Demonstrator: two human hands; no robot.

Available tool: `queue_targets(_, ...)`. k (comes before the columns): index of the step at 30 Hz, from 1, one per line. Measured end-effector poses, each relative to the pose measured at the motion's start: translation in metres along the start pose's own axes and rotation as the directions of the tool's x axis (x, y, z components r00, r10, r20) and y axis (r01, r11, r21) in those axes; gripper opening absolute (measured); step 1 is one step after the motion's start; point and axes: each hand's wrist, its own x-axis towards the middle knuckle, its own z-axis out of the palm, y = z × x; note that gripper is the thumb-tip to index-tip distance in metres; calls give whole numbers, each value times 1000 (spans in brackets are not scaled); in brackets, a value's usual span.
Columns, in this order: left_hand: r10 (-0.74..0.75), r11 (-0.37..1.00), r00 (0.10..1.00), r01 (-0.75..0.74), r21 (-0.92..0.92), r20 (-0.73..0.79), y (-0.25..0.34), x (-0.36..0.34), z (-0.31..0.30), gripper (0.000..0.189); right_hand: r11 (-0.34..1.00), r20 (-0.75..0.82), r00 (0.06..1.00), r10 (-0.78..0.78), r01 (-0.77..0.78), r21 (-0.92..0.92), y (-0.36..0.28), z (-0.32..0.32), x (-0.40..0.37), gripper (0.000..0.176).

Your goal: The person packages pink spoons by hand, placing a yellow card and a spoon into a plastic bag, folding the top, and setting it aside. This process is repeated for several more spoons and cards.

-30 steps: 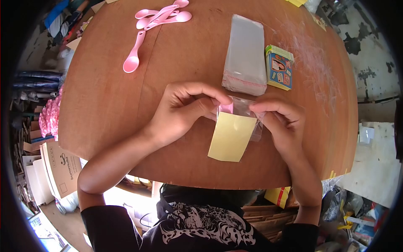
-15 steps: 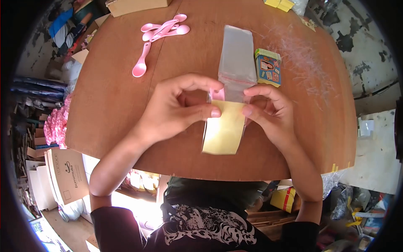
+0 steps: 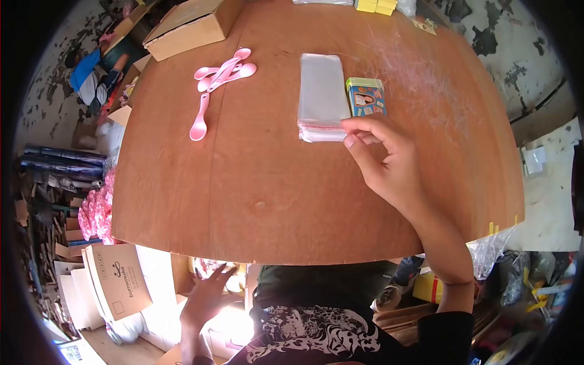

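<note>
My right hand (image 3: pixel 389 159) is at the lower right corner of a stack of clear plastic bags (image 3: pixel 320 91). Its thumb and forefinger pinch at a bag's edge there. Just beyond these fingers lies a small pack of printed cards (image 3: pixel 365 97), blue with a yellow-green top, partly covered by the hand. Down past the table's front edge, my left hand (image 3: pixel 210 298) has its fingers spread and holds nothing visible. It hovers over a brightly lit open box whose contents are hard to make out. Several pink measuring spoons (image 3: pixel 225 74) lie in a cluster on the left, with one pink spoon (image 3: pixel 199 125) nearest me.
A cardboard box (image 3: pixel 191 30) sits at the table's (image 3: pixel 261 207) far left. Yellow card stacks (image 3: pixel 376 6) are at the far edge. Thin clear strands (image 3: pixel 420 79) spread over the right side. A printed carton (image 3: pixel 118 280) stands on the floor at left. Another person (image 3: pixel 94 82) is at upper left.
The clear bag with the cream card and pink item has left my hands. My left hand dropped below the table's edge; my right moved to the bag stack. The view shifted.
</note>
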Motion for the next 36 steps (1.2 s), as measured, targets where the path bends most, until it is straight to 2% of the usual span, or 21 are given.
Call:
queue_targets(1, 100, 971, 994, -89, -222, 39, 20, 6, -6, 64, 1000, 8, 1000, -9, 9, -2, -2, 1, 0, 17)
queue_targets(3, 487, 792, 873, -436, -427, 11, 56, 21, -17, 57, 972, 32, 999, 39, -31, -233, -8, 4, 0, 25)
queue_targets(4, 492, 789, 871, -446, -424, -1, 72, 29, -27, 57, 971, 33, 999, 27, -19, -238, -7, 8, -1, 25)
queue_targets(6, 816, 447, 543, -810, -379, -199, 104, 43, -51, 44, 791, 162, 965, -204, 260, -554, 1, 18, -5, 33)
queue_targets(7, 859, 386, 434, -898, -213, -272, 117, 53, -69, 40, 780, 168, 963, -212, 271, -564, 0, 21, -7, 33)
queue_targets(9, 875, 336, 331, -941, -50, -355, 130, 78, -90, 37, 716, 191, 965, -182, 263, -646, -5, 22, -8, 37)
queue_targets(11, 824, 533, 487, -840, 103, -289, 137, 96, -123, 37, 688, 174, 961, -215, 276, -671, -9, 8, 2, 36)
queue_targets(13, 719, 617, 562, -787, 3, -409, 134, 135, -129, 37, 729, 126, 983, -133, 183, -660, 0, -12, 15, 35)
queue_targets(14, 720, 616, 559, -788, 6, -411, 131, 153, -129, 37, 704, 93, 987, -128, 156, -693, 1, -22, 22, 34)
queue_targets(16, 603, 528, 408, -848, -40, -685, 126, 187, -125, 33, 641, 49, 997, -63, 78, -763, 7, -34, 29, 34)
queue_targets(17, 605, 522, 401, -852, -38, -688, 121, 198, -119, 33, 570, 2, 1000, 4, -1, -822, 12, -41, 32, 34)
queue_targets(19, 521, 593, 505, -794, -134, -688, 108, 217, -107, 34, 549, 11, 999, -49, 36, -835, 38, -52, 39, 36)
queue_targets(20, 553, 586, 457, -808, -65, -697, 102, 225, -102, 30, 677, -27, 994, 102, -90, -731, 45, -55, 43, 39)
queue_targets(21, 547, 583, 458, -809, -74, -701, 101, 226, -101, 30, 764, -39, 965, 258, -229, -603, 50, -56, 46, 41)
queue_targets(22, 573, 581, 437, -813, -31, -693, 101, 226, -102, 29, 760, -34, 965, 261, -227, -608, 53, -54, 48, 41)
queue_targets(24, 601, 578, 415, -816, 13, -683, 100, 224, -105, 27, 873, -28, 904, 426, -419, -250, 59, -49, 51, 44)
queue_targets(26, 589, 621, 497, -783, -36, -637, 101, 220, -108, 24, 858, -9, 902, 432, -414, -303, 72, -50, 56, 43)
queue_targets(28, 585, 597, 467, -801, -38, -663, 98, 225, -106, 24, 839, 8, 899, 438, -406, -361, 65, -53, 63, 44)
queue_targets(30, 577, 571, 436, -820, -41, -691, 96, 228, -105, 24, 827, -63, 903, 425, -416, -378, 45, -64, 72, 44)
queue_targets(34, 541, 546, 433, -833, -90, -721, 95, 228, -105, 23, 953, 89, 951, 297, -291, -80, -19, -111, 90, 44)
queue_targets(36, 537, 535, 438, -838, -111, -721, 96, 228, -105, 23, 963, 222, 973, 60, -115, 245, -36, -148, 92, 49)
